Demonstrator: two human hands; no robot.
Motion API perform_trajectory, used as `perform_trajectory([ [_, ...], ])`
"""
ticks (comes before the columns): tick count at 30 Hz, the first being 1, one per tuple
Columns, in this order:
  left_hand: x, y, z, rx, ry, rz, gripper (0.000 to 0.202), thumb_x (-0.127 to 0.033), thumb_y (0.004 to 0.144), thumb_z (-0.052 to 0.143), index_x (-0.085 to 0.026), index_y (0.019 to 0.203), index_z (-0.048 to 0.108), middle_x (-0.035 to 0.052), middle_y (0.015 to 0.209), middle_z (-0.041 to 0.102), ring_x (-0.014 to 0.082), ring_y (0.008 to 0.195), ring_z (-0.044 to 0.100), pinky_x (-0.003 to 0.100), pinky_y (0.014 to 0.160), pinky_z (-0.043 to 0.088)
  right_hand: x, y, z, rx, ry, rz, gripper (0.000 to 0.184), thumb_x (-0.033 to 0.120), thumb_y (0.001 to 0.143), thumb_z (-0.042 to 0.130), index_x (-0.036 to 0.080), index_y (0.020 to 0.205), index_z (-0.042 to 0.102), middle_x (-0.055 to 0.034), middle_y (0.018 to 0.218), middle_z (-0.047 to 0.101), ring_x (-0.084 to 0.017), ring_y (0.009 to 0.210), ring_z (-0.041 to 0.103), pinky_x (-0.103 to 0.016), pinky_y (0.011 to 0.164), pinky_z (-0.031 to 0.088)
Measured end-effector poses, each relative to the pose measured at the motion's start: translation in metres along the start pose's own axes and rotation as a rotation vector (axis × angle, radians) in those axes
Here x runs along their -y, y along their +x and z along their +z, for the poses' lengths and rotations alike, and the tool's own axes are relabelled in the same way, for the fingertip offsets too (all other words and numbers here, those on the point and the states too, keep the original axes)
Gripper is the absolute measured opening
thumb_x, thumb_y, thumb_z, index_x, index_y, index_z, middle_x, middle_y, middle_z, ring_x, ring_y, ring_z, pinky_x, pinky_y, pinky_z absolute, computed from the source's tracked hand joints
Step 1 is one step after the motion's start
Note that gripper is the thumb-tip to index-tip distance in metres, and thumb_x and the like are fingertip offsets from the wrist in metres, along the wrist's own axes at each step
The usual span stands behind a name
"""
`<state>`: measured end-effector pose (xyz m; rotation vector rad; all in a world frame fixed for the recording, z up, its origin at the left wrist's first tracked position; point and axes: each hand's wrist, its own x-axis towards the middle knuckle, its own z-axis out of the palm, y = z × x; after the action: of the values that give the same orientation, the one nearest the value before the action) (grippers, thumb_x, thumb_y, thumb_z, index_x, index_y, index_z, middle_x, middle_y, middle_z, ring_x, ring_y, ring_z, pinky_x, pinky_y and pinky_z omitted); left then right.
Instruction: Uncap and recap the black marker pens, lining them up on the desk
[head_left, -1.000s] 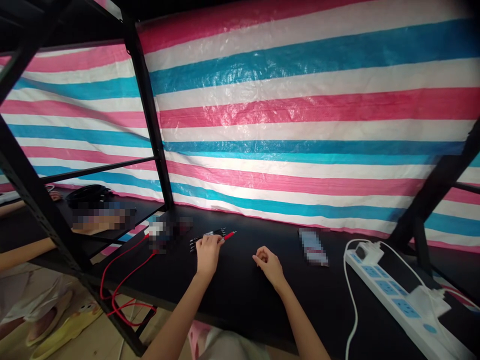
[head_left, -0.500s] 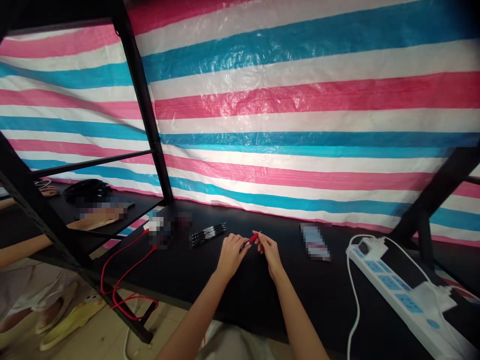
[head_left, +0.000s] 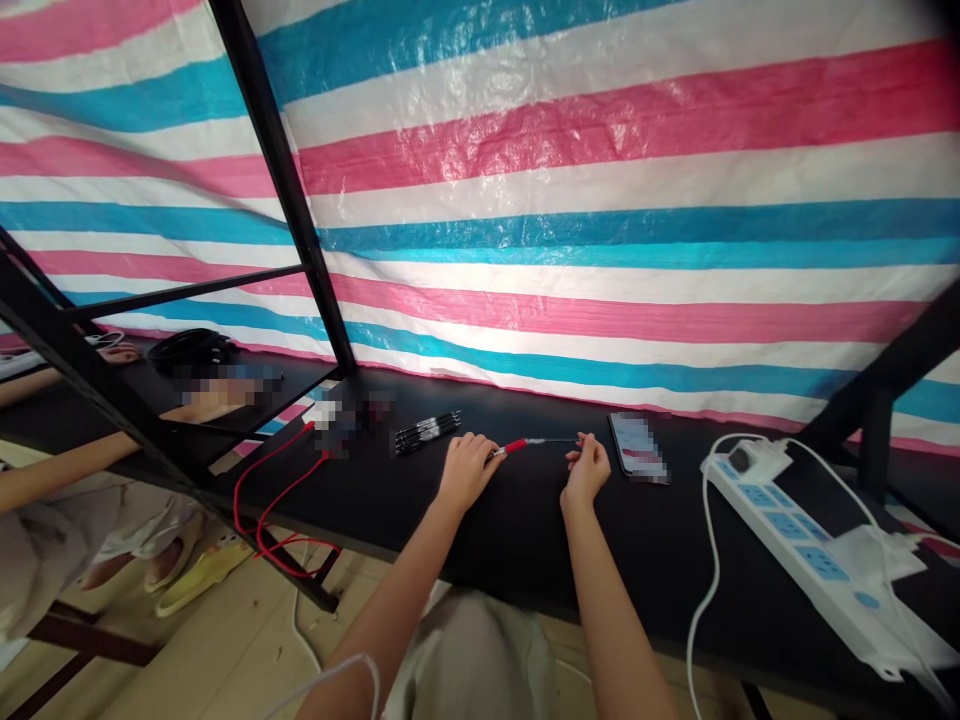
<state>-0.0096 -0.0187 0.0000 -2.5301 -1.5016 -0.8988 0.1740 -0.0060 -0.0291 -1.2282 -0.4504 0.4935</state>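
Note:
My left hand [head_left: 463, 468] is closed around a red pen [head_left: 516, 446], its red end pointing right. Out of that end runs a thin, straight pen refill [head_left: 551, 441], pale near the pen and dark further along. The fingers of my right hand [head_left: 587, 468] pinch the refill's far end, well apart from my left hand. Just left of my left hand, several black pens [head_left: 427, 432] lie side by side on the black table [head_left: 510, 540]. To the right of my right hand lies a phone [head_left: 637, 447] with a lit, blurred screen.
A white power strip [head_left: 787, 550] with plugs and a looping white cable occupies the right side. Red cables [head_left: 259, 490] hang over the left edge from a white plug [head_left: 324, 412]. A black metal frame [head_left: 289, 200] divides off another person's arm [head_left: 75, 470]. A striped sheet [head_left: 562, 230] hangs behind.
My right hand has moved right, away from my left hand, and the thin refill now stretches between them. My left hand still grips the red pen. The view has tilted down.

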Motion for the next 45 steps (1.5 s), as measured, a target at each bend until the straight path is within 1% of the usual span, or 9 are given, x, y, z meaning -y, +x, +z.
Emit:
perform_trajectory([
  [2,0.001,0.000,-0.001,-0.019,-0.008,-0.057,0.028,-0.038,0.088,0.036,-0.019,0.081,0.055,0.0012,0.073,0.057,0.0141,0.075,0.047,0.029,0.071,0.028,-0.001,0.003,-0.004,-0.048,-0.018,-0.010,0.047,0.059,0.075,0.036,0.016,0.085,0.053,-0.0052,0.080,0.060,-0.006,0.041,0.046,-0.021,0.037,0.027],
  [4,0.001,0.000,-0.001,-0.037,-0.015,-0.118,0.028,-0.038,0.088,0.035,-0.019,0.079,0.054,0.0000,0.067,0.055,0.0132,0.070,0.047,0.028,0.068,0.028,-0.001,0.002,-0.005,-0.005,-0.018,-0.002,0.047,0.060,0.076,0.033,0.017,0.085,0.050,-0.0036,0.073,0.060,-0.006,0.036,0.042,-0.021,0.035,0.026],
  [10,0.001,0.001,0.006,0.075,0.020,-0.144,0.033,-0.040,0.086,0.037,-0.017,0.067,0.052,-0.0009,0.058,0.054,0.0126,0.063,0.049,0.027,0.065,0.028,0.003,-0.016,0.006,0.401,-0.214,-0.006,0.046,0.060,0.073,0.042,0.016,0.075,0.056,0.0021,0.048,0.051,-0.006,0.029,0.034,-0.021,0.033,0.024],
  [17,0.003,0.002,0.015,0.215,0.073,-0.100,0.047,-0.045,0.088,0.026,-0.017,0.067,0.057,0.0039,0.067,0.061,0.0157,0.070,0.054,0.028,0.068,0.030,0.002,-0.031,0.012,0.734,-0.470,-0.150,0.041,0.046,0.077,0.044,0.015,0.098,0.061,0.0001,0.058,0.060,-0.010,0.035,0.047,-0.023,0.045,0.041],
  [22,0.003,0.001,0.014,0.155,0.125,-0.108,0.034,-0.033,0.090,0.028,-0.019,0.078,0.057,0.0040,0.076,0.061,0.0167,0.077,0.053,0.029,0.071,0.031,-0.001,-0.031,0.012,0.783,-0.592,-0.223,0.035,0.038,0.080,0.040,0.019,0.105,0.057,0.0016,0.063,0.062,-0.009,0.039,0.049,-0.023,0.050,0.041],
  [27,0.013,-0.001,0.008,-0.114,0.299,-0.379,0.021,-0.029,0.085,0.039,-0.020,0.097,0.052,0.0079,0.098,0.055,0.0229,0.093,0.046,0.036,0.079,0.031,0.004,-0.033,0.010,0.835,-0.719,-0.309,0.031,0.035,0.082,0.039,0.024,0.104,0.058,0.0027,0.066,0.064,-0.011,0.052,0.055,-0.023,0.058,0.039],
  [32,0.031,-0.005,0.007,-0.125,0.424,-0.586,0.028,-0.032,0.083,0.042,-0.015,0.102,0.051,0.0122,0.098,0.052,0.0272,0.093,0.044,0.041,0.079,0.031,0.010,-0.035,0.008,0.851,-0.746,-0.293,0.030,0.033,0.082,0.038,0.026,0.102,0.058,0.0031,0.071,0.066,-0.012,0.056,0.056,-0.023,0.060,0.039],
  [39,0.037,-0.006,0.012,-0.068,0.387,-0.489,0.020,-0.025,0.083,0.043,-0.016,0.094,0.058,0.0111,0.091,0.056,0.0263,0.090,0.045,0.038,0.073,0.032,0.009,-0.037,0.010,0.871,-0.642,-0.271,0.030,0.030,0.080,0.037,0.026,0.099,0.059,0.0046,0.067,0.065,-0.009,0.041,0.049,-0.023,0.055,0.040],
  [45,0.022,-0.004,0.003,-0.263,0.257,-0.280,0.026,-0.030,0.088,0.036,-0.025,0.104,0.057,0.0069,0.098,0.057,0.0214,0.090,0.047,0.037,0.076,0.030,0.006,-0.033,0.013,0.890,-0.423,-0.134,0.034,0.038,0.078,0.043,0.020,0.100,0.060,0.0000,0.068,0.064,-0.008,0.040,0.047,-0.022,0.047,0.038],
])
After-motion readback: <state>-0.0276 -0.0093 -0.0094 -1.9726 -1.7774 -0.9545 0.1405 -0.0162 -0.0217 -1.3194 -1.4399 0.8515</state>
